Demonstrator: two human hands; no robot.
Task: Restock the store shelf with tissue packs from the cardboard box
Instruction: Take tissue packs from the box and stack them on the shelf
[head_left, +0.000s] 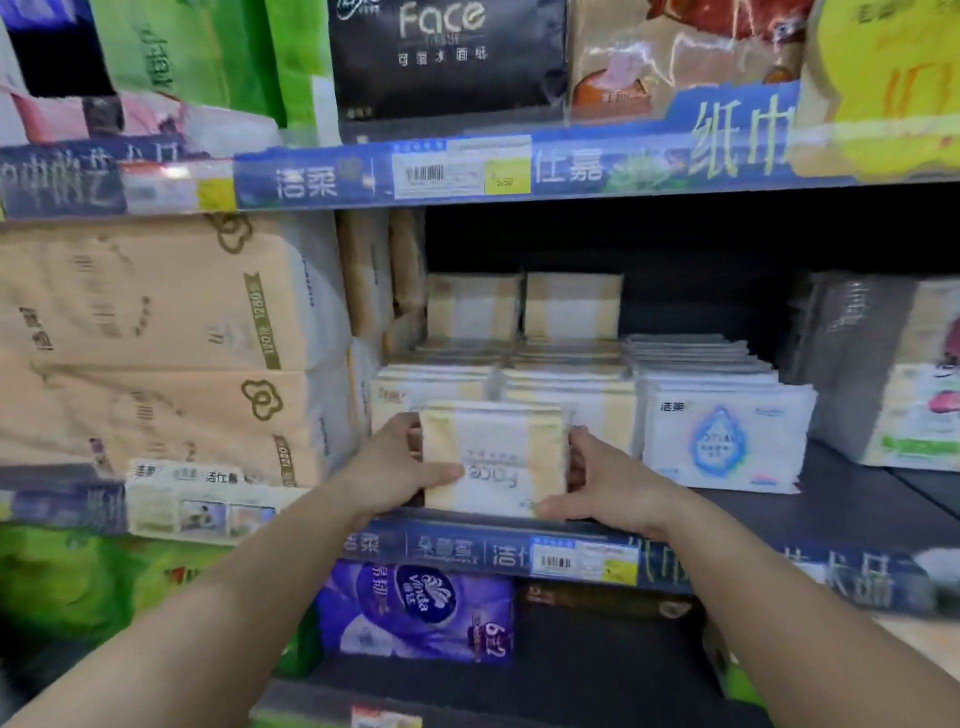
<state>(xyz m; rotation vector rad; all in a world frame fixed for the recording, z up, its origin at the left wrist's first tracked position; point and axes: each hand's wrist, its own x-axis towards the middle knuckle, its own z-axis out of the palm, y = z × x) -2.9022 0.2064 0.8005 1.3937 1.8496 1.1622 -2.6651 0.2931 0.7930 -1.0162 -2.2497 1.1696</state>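
A yellow-and-white tissue pack (493, 457) stands upright at the front edge of the middle shelf (831, 504), its label upside down. My left hand (395, 467) grips its left side, thumb across the front. My right hand (602, 483) grips its right side, thumb under the lower corner. Behind it stand rows of matching yellow-and-white packs (566, 384), with two more upright packs (524, 306) at the back. The cardboard box is not in view.
White packs with a blue drop (722, 441) fill the row to the right. Large beige tissue bundles (156, 338) crowd the left. A grey-and-white bundle (893, 374) stands far right, with bare dark shelf in front of it. Purple packs (415, 608) sit on the shelf below.
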